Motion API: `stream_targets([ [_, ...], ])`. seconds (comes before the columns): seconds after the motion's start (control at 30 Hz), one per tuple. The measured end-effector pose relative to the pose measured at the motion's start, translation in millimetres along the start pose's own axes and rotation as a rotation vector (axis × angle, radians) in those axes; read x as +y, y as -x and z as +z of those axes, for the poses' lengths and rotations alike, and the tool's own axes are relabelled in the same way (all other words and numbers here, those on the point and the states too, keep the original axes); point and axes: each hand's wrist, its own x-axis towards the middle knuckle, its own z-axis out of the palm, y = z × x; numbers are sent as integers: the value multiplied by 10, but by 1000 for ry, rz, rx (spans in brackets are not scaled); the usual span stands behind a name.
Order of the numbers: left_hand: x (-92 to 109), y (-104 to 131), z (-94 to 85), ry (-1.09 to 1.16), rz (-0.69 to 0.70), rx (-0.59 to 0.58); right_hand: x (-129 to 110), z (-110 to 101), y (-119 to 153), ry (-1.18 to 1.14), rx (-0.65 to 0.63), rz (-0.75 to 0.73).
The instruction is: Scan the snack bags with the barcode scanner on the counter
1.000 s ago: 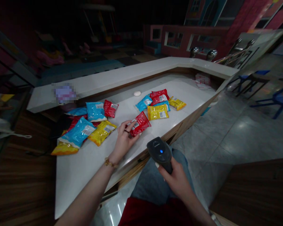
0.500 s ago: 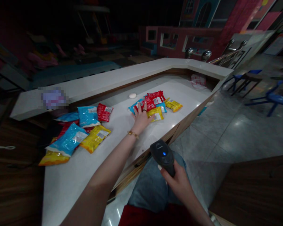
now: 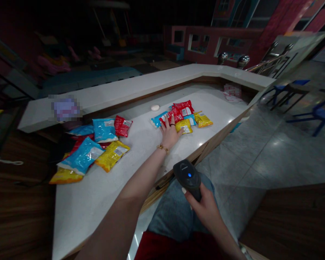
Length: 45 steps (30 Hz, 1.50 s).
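Observation:
My left hand (image 3: 170, 133) rests with fingers spread over a small heap of snack bags. Under and around its fingertips are a red snack bag (image 3: 178, 115), a blue snack bag (image 3: 157, 119) and a yellow snack bag (image 3: 184, 125). Another yellow snack bag (image 3: 203, 120) lies at the heap's right edge. My right hand (image 3: 206, 206) is wrapped around the handle of a black barcode scanner (image 3: 186, 177), held above my lap. A blue light glows on the scanner's top.
A second heap, with a blue bag (image 3: 105, 130), a red bag (image 3: 122, 126) and a yellow bag (image 3: 112, 156), sits left on the white counter (image 3: 97, 209). A white oval object (image 3: 155, 107) lies behind. A raised ledge (image 3: 141, 80) borders the far side; blue stools (image 3: 323, 112) stand right.
The view has shifted a little, so the counter and bags appear slightly higher and further right. My left hand stays on the heap; my right hand still holds the scanner.

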Motion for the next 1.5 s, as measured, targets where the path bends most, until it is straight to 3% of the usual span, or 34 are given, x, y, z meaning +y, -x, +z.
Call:
stream_targets([
  [0.13, -197, 140, -149, -11, 79, 21, 20, 7, 15, -11, -13, 18],
  [0.27, -525, 412, -481, -118, 89, 65, 37, 20, 46, -12, -8, 17],
  [0.4, -870, 683, -1013, -296, -23, 184, 17, 26, 70, 4, -10, 31],
  [0.53, -1200, 802, -1515, -444, -198, 341, -15, 44, 84, 7, -27, 39],
  [0.67, -1458, 771, -1751, -532, -297, 363, -39, 73, 101, 8, -46, 48],
  [0.8, -1581, 694, -1765, -540, -316, 299, -66, 74, 120, 17, -42, 38],
  [0.9, -1579, 666, -1763, -508, -289, 321, -78, 57, 129, 12, -51, 55],
  [1.17, -1217, 839, -1828, -411, -148, 385, -92, 25, 144, -4, -51, 63],
  [1.33, -986, 1269, -1477, -291, 134, 162, -101, 34, 145, 3, -42, 56],
  [1.5, -946, 1638, -1113, -232, 328, -107, -94, 38, 156, 5, -35, 31],
])
